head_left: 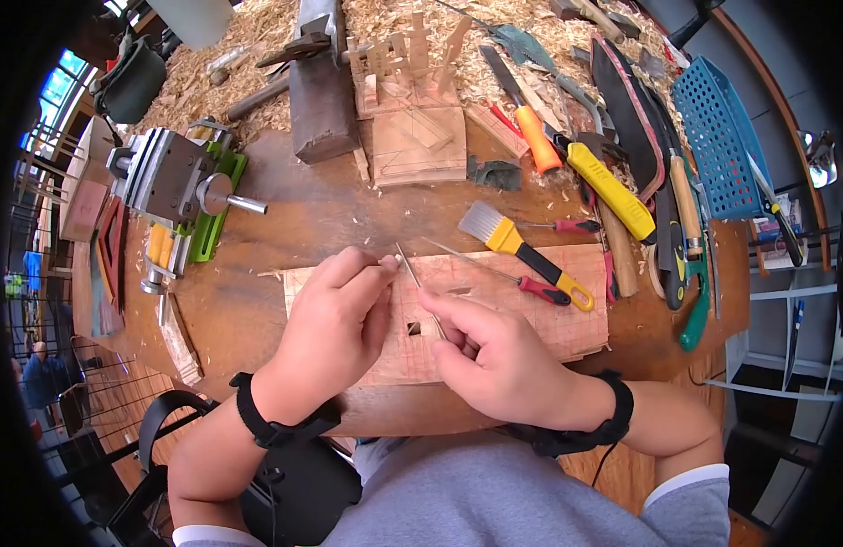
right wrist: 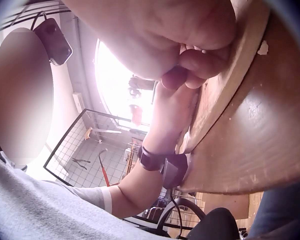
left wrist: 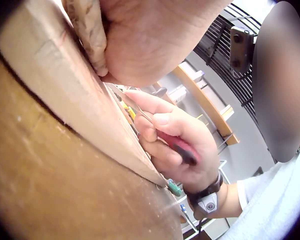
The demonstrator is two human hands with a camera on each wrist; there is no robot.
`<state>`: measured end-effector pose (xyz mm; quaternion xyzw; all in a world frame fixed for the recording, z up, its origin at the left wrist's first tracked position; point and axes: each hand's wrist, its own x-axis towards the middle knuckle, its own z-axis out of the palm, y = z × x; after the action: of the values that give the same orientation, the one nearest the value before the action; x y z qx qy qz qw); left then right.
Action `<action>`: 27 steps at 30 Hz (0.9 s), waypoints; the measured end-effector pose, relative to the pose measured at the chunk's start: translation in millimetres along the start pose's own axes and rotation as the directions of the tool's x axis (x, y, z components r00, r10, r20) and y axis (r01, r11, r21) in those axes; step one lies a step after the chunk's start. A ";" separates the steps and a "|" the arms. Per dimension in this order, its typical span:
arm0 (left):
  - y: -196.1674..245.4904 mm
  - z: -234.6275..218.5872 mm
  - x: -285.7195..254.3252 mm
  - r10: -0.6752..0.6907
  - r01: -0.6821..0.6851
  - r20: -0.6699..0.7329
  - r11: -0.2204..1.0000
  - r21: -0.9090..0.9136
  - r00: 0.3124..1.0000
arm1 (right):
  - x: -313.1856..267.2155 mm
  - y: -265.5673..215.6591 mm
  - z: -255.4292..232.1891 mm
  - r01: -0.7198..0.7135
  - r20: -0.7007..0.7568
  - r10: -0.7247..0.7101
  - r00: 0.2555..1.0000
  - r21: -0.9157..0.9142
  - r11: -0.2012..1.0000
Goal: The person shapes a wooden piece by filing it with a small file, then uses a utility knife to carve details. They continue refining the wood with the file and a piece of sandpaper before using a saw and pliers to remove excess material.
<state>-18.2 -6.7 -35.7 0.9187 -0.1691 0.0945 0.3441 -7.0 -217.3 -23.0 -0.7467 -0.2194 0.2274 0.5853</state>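
Over a flat wooden board [head_left: 567,314] with red grid lines, both hands meet near a thin metal tool [head_left: 408,266]. My right hand [head_left: 512,356] grips that tool; its red and black handle [left wrist: 186,154] shows in the palm in the left wrist view. My left hand [head_left: 335,310] has curled fingers, thumb and index pinching a small pale piece [head_left: 399,260] beside the tool's tip. What else its fingers cover is hidden. A dark square hole [head_left: 414,328] shows in the board between the hands. Right of them lie a slim file [head_left: 476,262] and a brush [head_left: 522,248].
A metal vise [head_left: 170,178] stands at the left. Behind the board are a dark block [head_left: 323,109], a wooden piece [head_left: 419,146] and wood shavings [head_left: 248,36]. Knives, an orange-handled tool [head_left: 535,137], a yellow cutter [head_left: 613,191] and a blue basket [head_left: 718,137] fill the right.
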 end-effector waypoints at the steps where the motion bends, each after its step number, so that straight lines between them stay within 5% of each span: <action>1: -0.5 -1.0 -0.2 -0.002 0.002 -0.002 1.000 -0.002 1.000 | -1.9 1.3 -0.3 -0.005 0.002 0.005 1.000 -0.007 1.000; 27: 0.0 -9.8 2.6 -0.018 0.020 0.059 0.999 -0.030 0.998 | 4.4 3.5 -16.0 -0.098 0.086 0.088 0.992 0.118 0.988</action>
<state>-16.3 -0.8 -27.7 0.9173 -0.1717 0.0614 0.3539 6.3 -227.9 -23.4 -0.7091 -0.1934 0.2974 0.6093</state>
